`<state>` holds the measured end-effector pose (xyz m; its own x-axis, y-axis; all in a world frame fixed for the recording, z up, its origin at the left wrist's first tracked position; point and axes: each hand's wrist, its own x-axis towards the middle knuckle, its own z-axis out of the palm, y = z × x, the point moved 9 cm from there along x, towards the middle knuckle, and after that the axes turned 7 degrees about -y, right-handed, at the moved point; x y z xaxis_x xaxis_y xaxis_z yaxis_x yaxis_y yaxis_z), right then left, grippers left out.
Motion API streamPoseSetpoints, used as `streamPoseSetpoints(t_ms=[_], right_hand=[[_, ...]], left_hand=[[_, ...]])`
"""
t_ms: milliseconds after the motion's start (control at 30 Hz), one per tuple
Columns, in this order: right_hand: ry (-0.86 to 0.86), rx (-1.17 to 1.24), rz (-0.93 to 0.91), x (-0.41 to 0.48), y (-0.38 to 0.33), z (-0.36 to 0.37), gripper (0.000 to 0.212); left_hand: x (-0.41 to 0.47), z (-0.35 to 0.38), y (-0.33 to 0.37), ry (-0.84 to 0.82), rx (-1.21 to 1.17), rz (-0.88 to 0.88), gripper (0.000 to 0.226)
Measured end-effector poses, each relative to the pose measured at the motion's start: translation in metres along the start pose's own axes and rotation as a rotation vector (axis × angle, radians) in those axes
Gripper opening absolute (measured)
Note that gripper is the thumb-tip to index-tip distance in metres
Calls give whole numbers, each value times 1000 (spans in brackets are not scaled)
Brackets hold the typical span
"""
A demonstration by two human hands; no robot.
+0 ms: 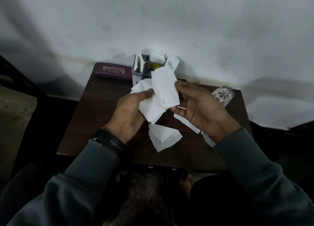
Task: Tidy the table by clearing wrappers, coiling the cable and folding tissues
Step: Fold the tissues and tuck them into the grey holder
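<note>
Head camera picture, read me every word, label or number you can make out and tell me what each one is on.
"PRINCE OPTICALS" in gold letters on the purple spectacle case; the small lines above and below it are too blurred to read.
Yellow label on the grey organizer: dark print, too small to read.
Black wristband near the left hand: pale lettering, too blurred to read.

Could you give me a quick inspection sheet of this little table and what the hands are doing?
Surface: dark wooden table, against a white wall.
Job's things: white tissue held up; another tissue lying below it.
Clutter: purple spectacle case, grey organiser box stuffed with paper, clear plastic wrapper.
Grippers: left hand and right hand both pinch the held tissue.
Cables: nothing seen.
Surroundings: dim floor, grey sleeves.
</note>
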<state>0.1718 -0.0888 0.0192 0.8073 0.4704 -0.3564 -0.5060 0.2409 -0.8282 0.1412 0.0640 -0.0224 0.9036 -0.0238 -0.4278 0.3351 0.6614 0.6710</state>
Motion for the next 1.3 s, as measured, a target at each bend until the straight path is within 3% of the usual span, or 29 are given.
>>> streamPoseSetpoints(t_ms=[67, 200, 433, 600, 733, 833, 900, 1033, 1300], right_hand=[[63, -171, -27, 2, 2, 0, 6], [187, -468, -135, 4, -3, -6, 11], [191, -694, -262, 1, -12, 2, 8], [305, -798, -381, -4, -20, 2, 10], [352, -795, -386, -6, -22, -1, 13], [404, -934, -459, -12, -28, 4, 19], [363, -1070, -566, -18, -36, 16, 24], [112, -1316, -646, -18, -25, 37, 32], [38, -1305, -597, -14, -22, 33, 36]], left_hand=[[-2, 5, -3, -35, -15, -20, 29], [-4, 13, -5, -89, -12, -51, 33], [-5, 24, -1, -176, -63, -59, 48], [-6, 24, 0, -203, -141, -64, 66], [-5, 22, -3, -182, -90, -77, 50], [-3, 18, -7, -129, -72, -78, 42], [-3, 16, -6, -114, -74, -67, 42], [-4, 19, 0, -142, -80, -39, 51], [-4, 25, 1, -247, -125, -47, 52]])
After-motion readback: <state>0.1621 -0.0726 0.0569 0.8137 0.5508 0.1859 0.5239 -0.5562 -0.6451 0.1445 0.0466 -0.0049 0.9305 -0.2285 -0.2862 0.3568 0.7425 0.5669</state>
